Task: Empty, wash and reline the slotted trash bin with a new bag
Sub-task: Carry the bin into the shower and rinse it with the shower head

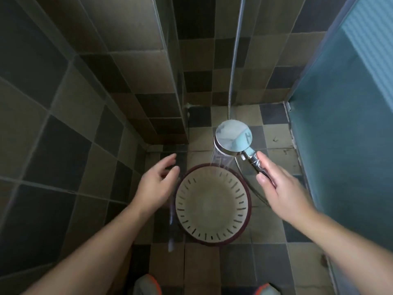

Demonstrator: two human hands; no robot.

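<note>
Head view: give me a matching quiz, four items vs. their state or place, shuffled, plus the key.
Column 1:
1. trash bin
2. shower head
3. left hand
4. right hand

Column 2:
A. holds the chrome handle
B. stands on the tiled floor, no bag inside, dark red rim
C. open, holding nothing, beside the bin's rim
D. sprays water down at the bin's far edge

Pairs: 1-B, 2-D, 3-C, 4-A
</note>
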